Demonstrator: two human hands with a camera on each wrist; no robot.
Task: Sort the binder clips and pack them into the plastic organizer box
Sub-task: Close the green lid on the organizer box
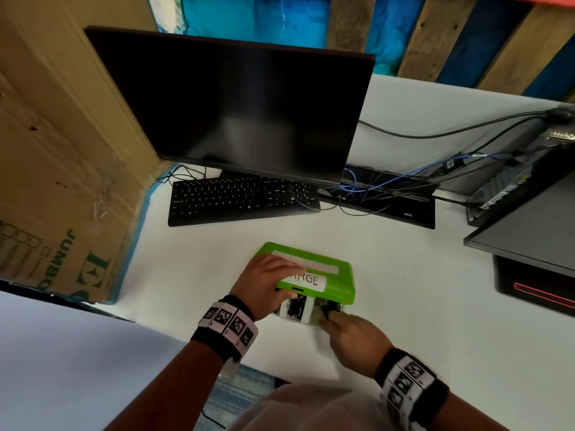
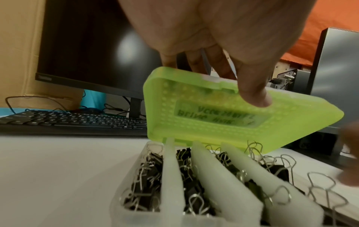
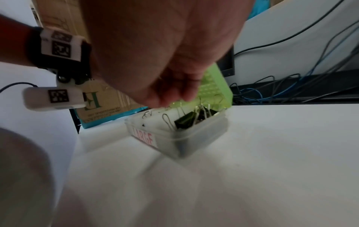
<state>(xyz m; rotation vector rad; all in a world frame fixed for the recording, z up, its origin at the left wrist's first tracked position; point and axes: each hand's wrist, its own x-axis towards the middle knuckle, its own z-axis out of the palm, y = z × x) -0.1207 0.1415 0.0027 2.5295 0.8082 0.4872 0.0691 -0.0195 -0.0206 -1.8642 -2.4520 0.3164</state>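
A clear plastic organizer box (image 1: 306, 313) with a hinged green lid (image 1: 329, 284) sits on the white table in front of me. My left hand (image 1: 267, 281) grips the lid (image 2: 194, 119), thumb under it and fingers on top, so it stands half raised. White dividers (image 2: 172, 176) split the box (image 2: 120, 192) into compartments full of black binder clips (image 2: 147, 169). My right hand (image 1: 351, 334) reaches its curled fingers into the front right compartment, over large clips (image 3: 186, 121) behind a "LARGE" label (image 3: 143, 136). Whether those fingers hold a clip is hidden.
A black keyboard (image 1: 242, 197) and a dark monitor (image 1: 233, 110) stand behind the box. A cardboard carton (image 1: 62, 181) rises on the left. Tangled cables (image 1: 389, 188), a computer case (image 1: 529, 181) and a second screen (image 1: 529, 237) crowd the right.
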